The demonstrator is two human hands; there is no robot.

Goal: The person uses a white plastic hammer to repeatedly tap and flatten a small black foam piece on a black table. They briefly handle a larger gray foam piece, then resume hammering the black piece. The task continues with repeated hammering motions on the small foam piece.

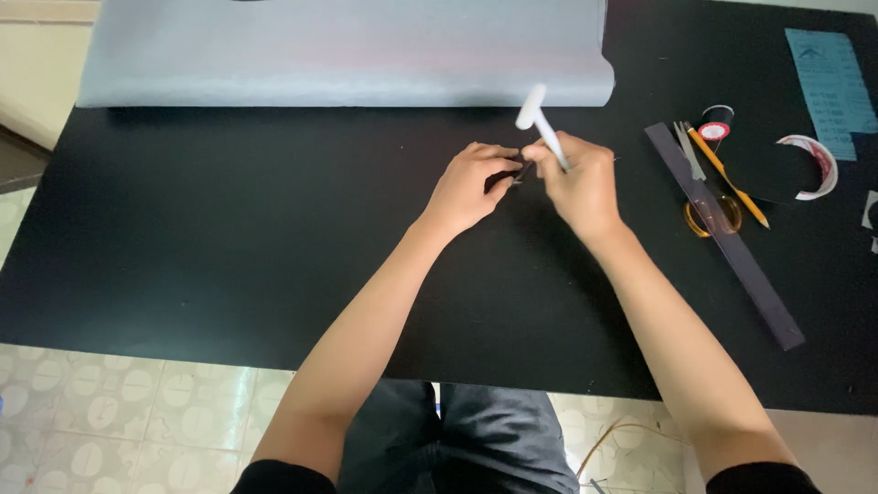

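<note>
The person's lap in dark grey trousers is nearest the camera, with pale patterned floor tiles to either side, and both bare forearms reach forward from black sleeves over the edge of a black table. The hands meet near the middle of the table, touching at the fingertips. The left hand has its fingers curled in and pinches a small dark piece that sits between the two hands; the piece is too small to say what it is. The right hand is closed around a white pen-like tool, whose capped end sticks up and away from the person while its lower end points down at the dark piece. Behind the hands, along the far edge, lies a wide roll of pale grey sheet, partly unrolled. To the right of the right hand, well apart from it, a long dark ruler lies at a slant, with scissors with amber handles and a yellow pencil across or beside it. Near their far ends stands a small spool with a red and white top. Farther right lie a curved white and red strip and a blue printed sheet.
</note>
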